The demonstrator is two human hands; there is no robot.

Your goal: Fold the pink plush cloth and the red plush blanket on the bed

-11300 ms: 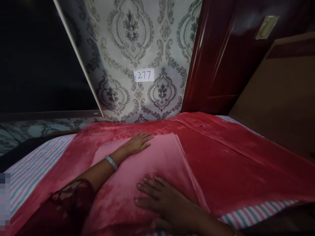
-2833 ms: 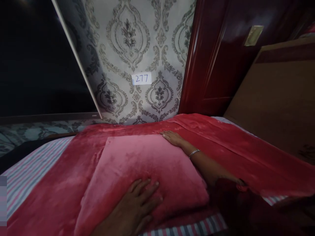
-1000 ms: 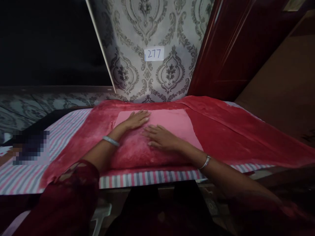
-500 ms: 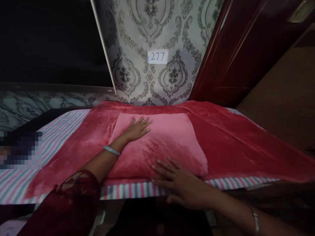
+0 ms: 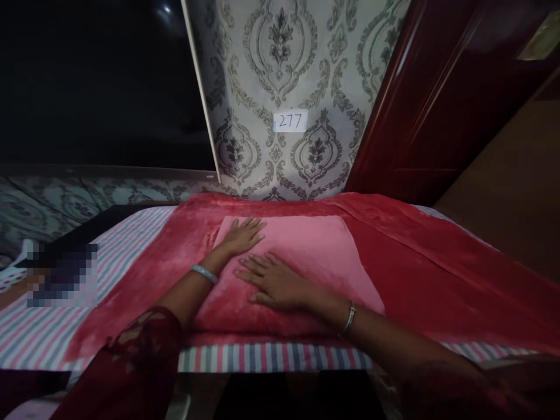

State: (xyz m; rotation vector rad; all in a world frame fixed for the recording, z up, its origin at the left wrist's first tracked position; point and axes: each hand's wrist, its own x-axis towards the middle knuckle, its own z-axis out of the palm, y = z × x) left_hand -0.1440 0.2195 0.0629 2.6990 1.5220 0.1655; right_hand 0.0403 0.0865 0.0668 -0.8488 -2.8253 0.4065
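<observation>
A pink plush cloth [image 5: 315, 245], folded into a flat rectangle, lies on a larger red plush blanket [image 5: 406, 274]. My left hand [image 5: 243, 236] rests palm down on its far left part, fingers spread. Closer to me, my right hand [image 5: 277, 281] lies flat on the middle of the folded cloth with its fingers stretched out to the left. Neither hand grips anything. The pile under and around my right hand shows darker brushed patches.
A striped sheet [image 5: 271, 357] covers the table under the blanket. At the back stand a patterned wall [image 5: 280, 52] with a paper label [image 5: 290, 121], a dark screen [image 5: 100, 87] and a dark red door [image 5: 420, 99]. A blurred patch [image 5: 65, 277] covers something at the left.
My right hand has moved left and away from me, from the near edge onto the middle of the folded cloth. The left hand stays on its far left part. The view has shifted slightly.
</observation>
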